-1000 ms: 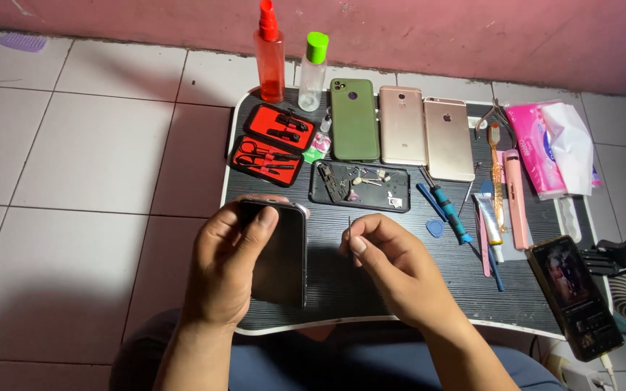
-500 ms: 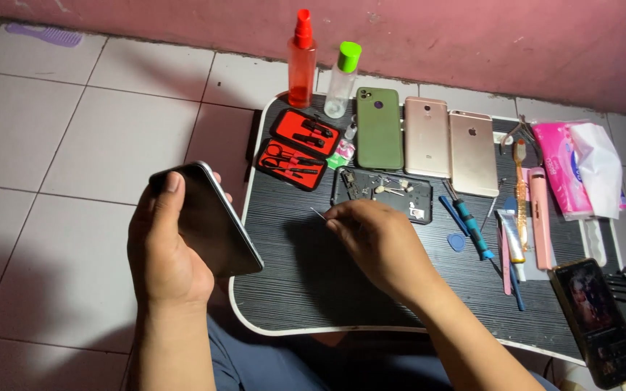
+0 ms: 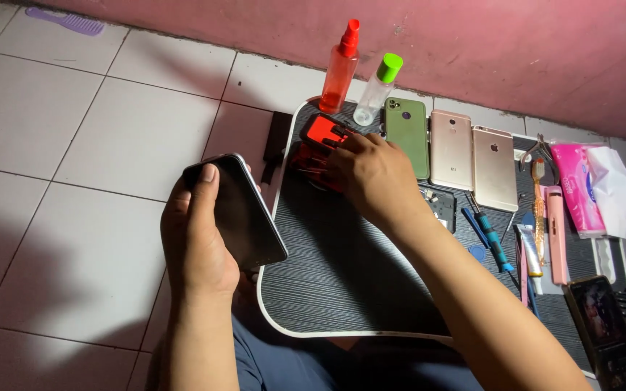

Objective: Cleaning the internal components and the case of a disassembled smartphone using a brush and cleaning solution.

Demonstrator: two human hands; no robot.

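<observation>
My left hand (image 3: 197, 239) holds a dark smartphone (image 3: 244, 213) with its screen up, out over the floor tiles to the left of the black lap tray (image 3: 342, 282). My right hand (image 3: 367, 174) reaches to the tray's far left corner and rests on the open red and black tool case (image 3: 320, 141). Its fingers cover part of the case, and I cannot tell whether they grip anything. Beside the case lie a green phone (image 3: 406, 134), a rose-gold phone (image 3: 451, 148) and a gold phone (image 3: 495, 166), all back side up.
A red spray bottle (image 3: 340, 69) and a clear bottle with a green cap (image 3: 377, 90) stand behind the tray. Screwdrivers (image 3: 490, 239), tweezers, a pink tube (image 3: 556, 232) and a pink tissue pack (image 3: 581, 188) lie at the right. A lit phone (image 3: 606, 333) sits at the near right.
My left hand has carried the dark phone off the tray to the left. My right hand has moved from the tray's middle up to the red tool case.
</observation>
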